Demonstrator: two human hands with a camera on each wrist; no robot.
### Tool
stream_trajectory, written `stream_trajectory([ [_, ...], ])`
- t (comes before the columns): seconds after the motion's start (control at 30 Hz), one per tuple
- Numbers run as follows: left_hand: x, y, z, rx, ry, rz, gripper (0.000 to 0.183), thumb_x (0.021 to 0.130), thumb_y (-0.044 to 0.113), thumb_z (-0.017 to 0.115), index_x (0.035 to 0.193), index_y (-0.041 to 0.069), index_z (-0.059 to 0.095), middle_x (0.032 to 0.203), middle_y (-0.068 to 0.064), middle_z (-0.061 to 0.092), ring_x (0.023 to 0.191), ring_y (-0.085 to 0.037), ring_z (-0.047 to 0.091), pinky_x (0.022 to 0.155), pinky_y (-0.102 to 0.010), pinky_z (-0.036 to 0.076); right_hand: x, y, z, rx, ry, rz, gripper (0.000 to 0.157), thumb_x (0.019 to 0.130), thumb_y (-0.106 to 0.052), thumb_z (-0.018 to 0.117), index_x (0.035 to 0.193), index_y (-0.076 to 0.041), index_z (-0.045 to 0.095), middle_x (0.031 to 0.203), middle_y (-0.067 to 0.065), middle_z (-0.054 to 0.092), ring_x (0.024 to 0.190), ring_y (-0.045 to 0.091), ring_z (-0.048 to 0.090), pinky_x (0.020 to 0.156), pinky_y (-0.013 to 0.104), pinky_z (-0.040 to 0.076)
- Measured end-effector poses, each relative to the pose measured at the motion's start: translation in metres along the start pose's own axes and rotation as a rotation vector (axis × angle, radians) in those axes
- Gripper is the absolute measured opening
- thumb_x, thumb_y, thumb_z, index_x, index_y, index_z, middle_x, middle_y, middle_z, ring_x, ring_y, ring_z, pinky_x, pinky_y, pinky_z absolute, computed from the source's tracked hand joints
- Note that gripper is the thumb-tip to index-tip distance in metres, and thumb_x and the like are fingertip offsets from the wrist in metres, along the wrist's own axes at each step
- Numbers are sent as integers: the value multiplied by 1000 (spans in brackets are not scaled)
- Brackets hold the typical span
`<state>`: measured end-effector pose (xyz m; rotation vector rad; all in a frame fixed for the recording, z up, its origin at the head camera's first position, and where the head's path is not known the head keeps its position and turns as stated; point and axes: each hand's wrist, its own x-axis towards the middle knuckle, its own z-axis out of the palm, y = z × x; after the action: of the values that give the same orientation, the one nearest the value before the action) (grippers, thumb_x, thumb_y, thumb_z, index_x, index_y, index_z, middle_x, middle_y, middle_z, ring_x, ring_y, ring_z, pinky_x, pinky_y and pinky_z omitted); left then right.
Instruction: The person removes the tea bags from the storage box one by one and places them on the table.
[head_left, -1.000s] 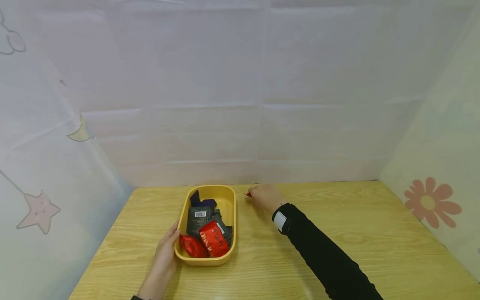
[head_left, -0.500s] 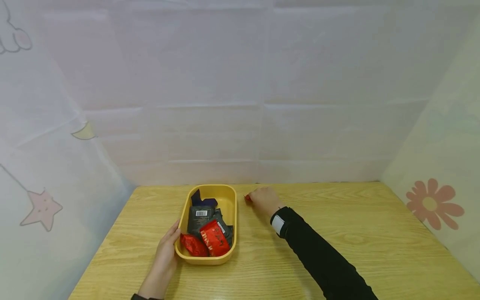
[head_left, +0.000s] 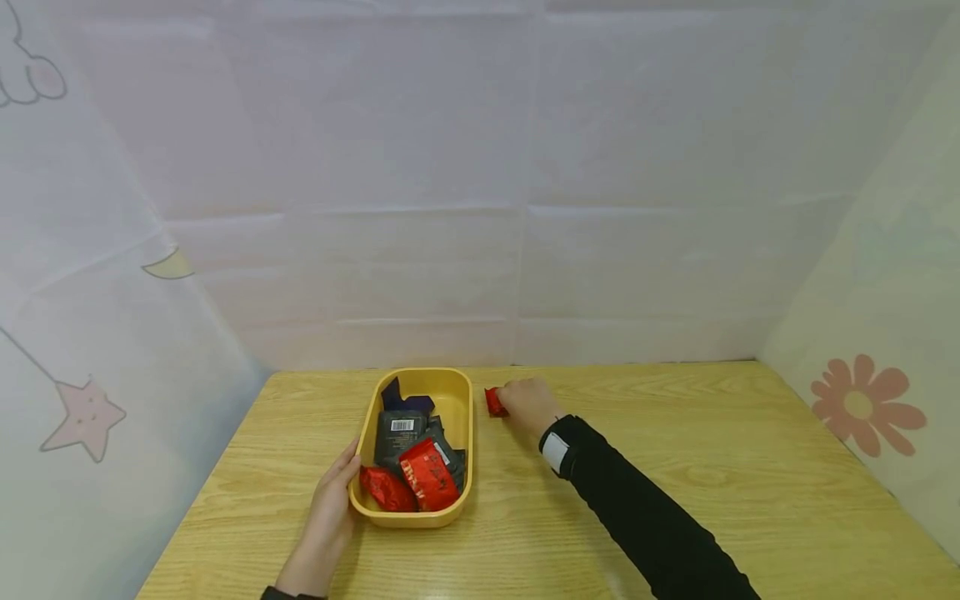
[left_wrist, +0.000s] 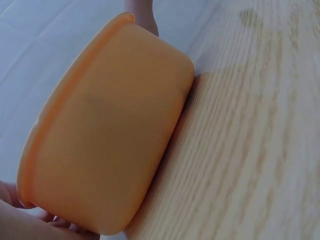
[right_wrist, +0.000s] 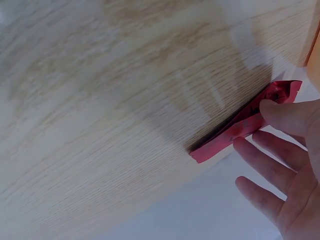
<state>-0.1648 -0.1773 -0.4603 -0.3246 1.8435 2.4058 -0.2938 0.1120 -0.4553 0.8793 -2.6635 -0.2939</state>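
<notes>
A yellow plastic bin [head_left: 469, 433] stands on the table, left of centre in the head view. My left hand [head_left: 332, 500] holds its near left side; in the left wrist view that hand's fingers [left_wrist: 60, 222] lie against the bin wall, with the thumb by the rim. Right of the bin's far end, my right hand [head_left: 531, 404] pinches a small red foil packet [head_left: 494, 403]. Seen from the right wrist, the red packet [right_wrist: 235, 135] stands tilted on its edge at the tabletop, the thumb [right_wrist: 280, 114] on one face and fingertips at the other side.
Inside the bin lie two red packets [head_left: 429, 475], several dark grey packets [head_left: 397, 442] and a dark blue piece [head_left: 412, 405] at the far end. The wood-grain table [head_left: 675, 467] meets a pale cloth wall [head_left: 480, 250] at the back, with printed side walls.
The right hand has shifted slightly toward me, and more of the red packet shows at its fingertips. My left hand and the bin have stayed in place.
</notes>
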Motion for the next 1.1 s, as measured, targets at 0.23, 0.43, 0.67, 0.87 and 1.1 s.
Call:
stream_trajectory([
  [0.23,-2,2,-1,13,5,-10,51,103,13,26,151,3,11,160,-16,1,144,-29,3,122,-50,8,-2,0,-6,9,17,-24,10,78,-9,71,87,-12,72,78,3,75,70,18,67,60,30,60],
  [0.43,-1,3,1,39,19,-12,51,102,13,27,151,3,13,160,-16,2,144,-29,2,121,-51,9,1,1,-15,35,1,-20,7,83,-8,66,88,-10,70,77,5,73,67,18,66,55,31,59],
  [0.67,1,3,2,51,21,-8,51,102,12,28,150,3,14,160,-17,4,144,-29,3,121,-51,10,9,3,-32,109,62,-51,19,87,-11,59,102,-9,70,89,6,75,77,19,67,66,32,61],
  [0.87,2,1,3,50,17,4,51,102,12,26,151,2,14,160,-18,4,144,-30,4,121,-52,10,11,-7,-54,87,96,-150,23,84,-17,61,105,-13,70,94,2,76,82,15,68,69,31,61],
  [1.1,3,-1,5,52,11,7,51,102,13,27,151,3,14,160,-19,4,144,-30,3,120,-54,11,12,-30,-72,130,-22,-188,33,88,-27,61,118,-15,64,111,0,73,97,16,66,83,32,60],
])
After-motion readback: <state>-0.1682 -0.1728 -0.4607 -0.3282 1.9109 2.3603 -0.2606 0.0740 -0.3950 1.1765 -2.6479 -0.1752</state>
